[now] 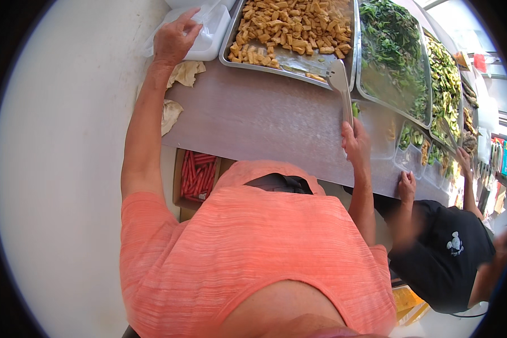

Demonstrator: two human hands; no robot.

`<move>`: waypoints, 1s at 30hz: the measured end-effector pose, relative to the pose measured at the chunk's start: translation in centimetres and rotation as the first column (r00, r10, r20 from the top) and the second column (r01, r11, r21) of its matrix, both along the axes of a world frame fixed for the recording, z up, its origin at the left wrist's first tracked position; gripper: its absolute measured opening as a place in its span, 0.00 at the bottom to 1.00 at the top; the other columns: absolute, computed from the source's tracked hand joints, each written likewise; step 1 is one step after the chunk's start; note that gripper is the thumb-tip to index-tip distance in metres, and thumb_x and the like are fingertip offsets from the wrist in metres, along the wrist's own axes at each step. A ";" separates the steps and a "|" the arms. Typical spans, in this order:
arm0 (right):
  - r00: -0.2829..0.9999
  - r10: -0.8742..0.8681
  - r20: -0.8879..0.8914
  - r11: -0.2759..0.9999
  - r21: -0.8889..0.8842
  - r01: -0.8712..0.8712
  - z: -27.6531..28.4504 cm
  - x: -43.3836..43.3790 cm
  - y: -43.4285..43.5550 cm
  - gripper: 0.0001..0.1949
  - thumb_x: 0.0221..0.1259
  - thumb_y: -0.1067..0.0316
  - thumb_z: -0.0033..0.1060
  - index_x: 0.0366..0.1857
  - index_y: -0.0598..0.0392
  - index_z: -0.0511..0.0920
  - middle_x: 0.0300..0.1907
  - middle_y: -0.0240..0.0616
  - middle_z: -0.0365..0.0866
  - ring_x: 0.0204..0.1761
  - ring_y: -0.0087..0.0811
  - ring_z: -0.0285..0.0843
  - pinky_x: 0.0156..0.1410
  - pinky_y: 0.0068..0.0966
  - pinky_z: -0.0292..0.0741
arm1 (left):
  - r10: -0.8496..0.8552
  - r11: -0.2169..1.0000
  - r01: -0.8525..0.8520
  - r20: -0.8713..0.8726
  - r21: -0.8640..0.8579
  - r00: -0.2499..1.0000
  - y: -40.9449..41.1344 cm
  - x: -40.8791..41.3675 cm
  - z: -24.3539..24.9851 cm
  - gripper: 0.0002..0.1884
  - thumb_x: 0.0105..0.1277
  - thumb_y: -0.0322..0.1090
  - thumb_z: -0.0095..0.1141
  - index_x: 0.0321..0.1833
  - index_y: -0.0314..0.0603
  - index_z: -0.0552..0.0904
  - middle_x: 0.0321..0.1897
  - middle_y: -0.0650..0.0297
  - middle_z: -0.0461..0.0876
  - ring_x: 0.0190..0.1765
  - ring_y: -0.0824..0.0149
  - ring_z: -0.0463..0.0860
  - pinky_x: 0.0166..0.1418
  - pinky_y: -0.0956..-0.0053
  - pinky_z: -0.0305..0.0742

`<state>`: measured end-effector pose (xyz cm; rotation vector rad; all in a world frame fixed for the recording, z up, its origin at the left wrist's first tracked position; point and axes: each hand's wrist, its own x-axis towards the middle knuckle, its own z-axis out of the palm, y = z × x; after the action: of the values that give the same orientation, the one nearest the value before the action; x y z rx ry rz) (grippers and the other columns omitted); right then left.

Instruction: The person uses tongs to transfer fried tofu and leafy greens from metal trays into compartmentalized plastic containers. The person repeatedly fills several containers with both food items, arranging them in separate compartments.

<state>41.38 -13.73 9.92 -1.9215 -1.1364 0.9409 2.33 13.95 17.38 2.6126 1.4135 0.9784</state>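
My left hand (175, 40) is raised at the stack of white plastic containers (213, 36) at the upper left, fingers bent over their near side; whether it grips one is unclear. In my right hand (357, 141) are metal serving tongs (341, 84), their head over the near right corner of a metal tray (253, 67) of fried tofu pieces (295, 25). The tray's near part shows bare metal. Right of it stands a metal tray of cooked leafy greens (391, 55). Just right of my right hand, a clear plastic container (378, 139) holds a little food.
Crumpled cloths (188, 72) lie by the table's left end. Further right are a tray of sliced green vegetables (443, 84) and divided containers (409, 156) with food. A co-worker in black (443, 249) stands at my right, hands at the table. Below its edge sits a cardboard box of red sticks (198, 175).
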 end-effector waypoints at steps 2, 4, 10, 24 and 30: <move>0.998 0.054 0.033 0.998 -0.032 -0.053 -0.5 1.1 0.8 0.17 0.68 0.52 0.55 0.44 0.58 0.80 0.25 0.38 0.78 0.27 0.31 0.77 0.35 0.33 0.73 | -0.104 0.994 0.104 -0.001 0.029 0.995 -4.4 2.5 1.3 0.19 0.60 0.33 0.63 0.57 0.52 0.82 0.29 0.67 0.86 0.31 0.65 0.85 0.35 0.70 0.79; 0.980 0.149 0.131 0.989 -0.043 -0.144 -1.7 3.2 2.2 0.19 0.68 0.50 0.54 0.42 0.58 0.80 0.24 0.40 0.79 0.25 0.35 0.78 0.35 0.35 0.74 | -0.243 0.970 0.242 0.020 0.015 0.970 -9.6 5.3 0.7 0.20 0.59 0.31 0.64 0.56 0.49 0.82 0.26 0.66 0.84 0.28 0.65 0.83 0.32 0.71 0.78; 0.933 0.331 0.144 0.922 -0.262 -0.286 -0.4 6.9 10.2 0.25 0.68 0.46 0.53 0.31 0.65 0.78 0.20 0.41 0.77 0.19 0.32 0.77 0.24 0.32 0.71 | -0.436 0.874 0.422 -0.007 -0.239 0.900 -20.8 11.0 -7.8 0.26 0.55 0.35 0.69 0.59 0.46 0.79 0.28 0.63 0.81 0.29 0.62 0.80 0.33 0.68 0.76; 0.899 0.415 -0.136 0.878 -0.198 -0.436 -3.6 -1.4 24.4 0.22 0.66 0.53 0.56 0.26 0.66 0.76 0.18 0.36 0.74 0.13 0.25 0.69 0.16 0.27 0.65 | 0.410 0.845 -0.385 -0.012 -0.372 0.912 -19.9 2.7 -14.3 0.22 0.60 0.45 0.67 0.52 0.39 0.81 0.43 0.61 0.77 0.29 0.67 0.76 0.36 0.72 0.75; 0.908 0.374 -0.186 0.902 -0.153 -0.403 -4.3 -3.6 23.5 0.19 0.66 0.56 0.58 0.23 0.64 0.76 0.13 0.34 0.72 0.12 0.24 0.68 0.17 0.28 0.64 | 0.660 0.708 -0.513 0.198 -0.486 0.724 -18.9 2.9 -13.4 0.21 0.60 0.42 0.65 0.50 0.36 0.80 0.44 0.58 0.77 0.31 0.64 0.77 0.39 0.69 0.75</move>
<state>37.79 9.73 5.63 -1.7572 -1.4126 1.4340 5.27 -4.95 3.95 1.5802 2.1238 0.9895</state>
